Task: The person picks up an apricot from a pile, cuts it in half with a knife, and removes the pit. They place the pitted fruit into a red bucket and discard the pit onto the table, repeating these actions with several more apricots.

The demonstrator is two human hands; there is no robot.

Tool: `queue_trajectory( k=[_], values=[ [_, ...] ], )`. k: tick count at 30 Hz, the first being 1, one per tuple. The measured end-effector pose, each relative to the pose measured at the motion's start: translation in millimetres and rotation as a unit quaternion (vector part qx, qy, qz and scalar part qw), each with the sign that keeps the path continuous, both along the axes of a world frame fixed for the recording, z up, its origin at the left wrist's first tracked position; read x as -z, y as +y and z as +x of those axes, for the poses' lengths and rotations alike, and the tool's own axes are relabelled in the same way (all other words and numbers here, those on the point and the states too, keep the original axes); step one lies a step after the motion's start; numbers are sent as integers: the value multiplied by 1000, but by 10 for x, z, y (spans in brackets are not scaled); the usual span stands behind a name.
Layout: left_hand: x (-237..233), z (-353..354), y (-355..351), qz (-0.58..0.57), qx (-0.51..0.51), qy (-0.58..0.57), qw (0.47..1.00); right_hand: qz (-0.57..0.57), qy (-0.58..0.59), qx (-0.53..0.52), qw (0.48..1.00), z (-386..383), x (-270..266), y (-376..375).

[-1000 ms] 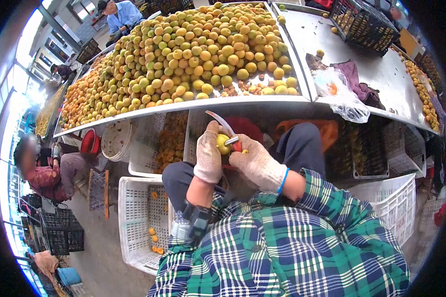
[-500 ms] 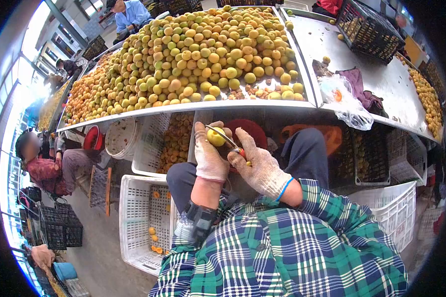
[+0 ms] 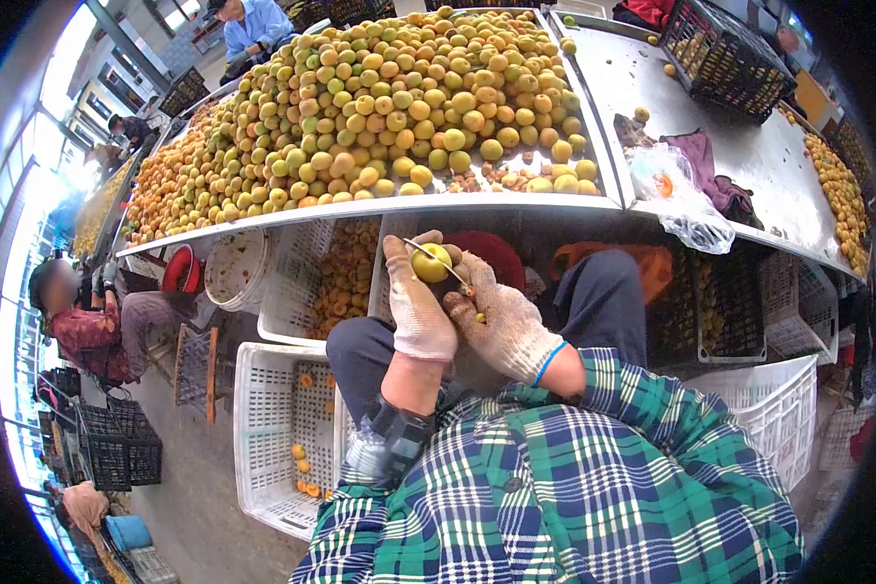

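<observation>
Both my hands, in pale knit gloves, meet above my lap under the table edge. My left hand holds a yellow-green apricot between thumb and fingers. In my right hand is a small knife, its thin metal blade lying across the apricot. Most of the handle is hidden inside the fist. A small yellowish bit shows at the right hand's curled fingers; what it is I cannot make out.
A big heap of apricots covers the metal table ahead. A white crate with several apricot halves stands at my left. Another white crate is at right. A plastic bag hangs over the table edge. Co-workers sit at left and beyond.
The apricot and the knife have shifted slightly right, and the blade now lies across the fruit's upper face. The orange handle part seen before is mostly covered by my right fingers.
</observation>
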State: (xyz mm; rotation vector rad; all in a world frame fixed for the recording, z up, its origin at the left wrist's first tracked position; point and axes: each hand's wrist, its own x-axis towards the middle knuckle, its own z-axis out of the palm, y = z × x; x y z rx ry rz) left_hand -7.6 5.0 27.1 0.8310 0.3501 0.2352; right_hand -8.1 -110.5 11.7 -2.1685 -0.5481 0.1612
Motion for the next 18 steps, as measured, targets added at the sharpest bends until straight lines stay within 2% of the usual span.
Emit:
queue_trajectory(
  k=[2, 4, 5, 6, 8, 9, 12, 14, 16, 17, 18],
  values=[
    [0, 8, -2, -9, 20, -18, 1000, 23, -9, 29, 999, 99, 0, 3],
    [176, 55, 24, 231, 12, -82, 969, 12, 31, 25, 999, 132, -100, -15],
    [224, 29, 130, 355, 21, -119, 927, 17, 21, 21, 999, 150, -27, 6],
    [159, -11, 122, 401, -11, -104, 910, 23, 5, 19, 1000, 181, -10, 11],
    [221, -21, 126, 374, -24, -100, 922, 8, 25, -2, 1000, 111, -142, -16],
    [359, 18, 136, 275, -30, -97, 956, -19, 41, -10, 999, 73, -224, -17],
    [131, -28, 50, 81, 11, -12, 997, -45, 42, -14, 998, 9, -147, 16],
    [88, 15, 1, 78, -16, -6, 997, -11, 5, -1, 1000, 45, 38, 39],
    [116, 6, 76, 118, 62, -20, 991, -23, 21, -3, 1000, 29, -148, -43],
    [162, 31, 110, 178, 57, -25, 982, -38, 35, -3, 999, 35, -219, -70],
    [173, 45, 125, 179, 55, -26, 982, -37, 34, -6, 999, 50, -220, -71]
  ],
)
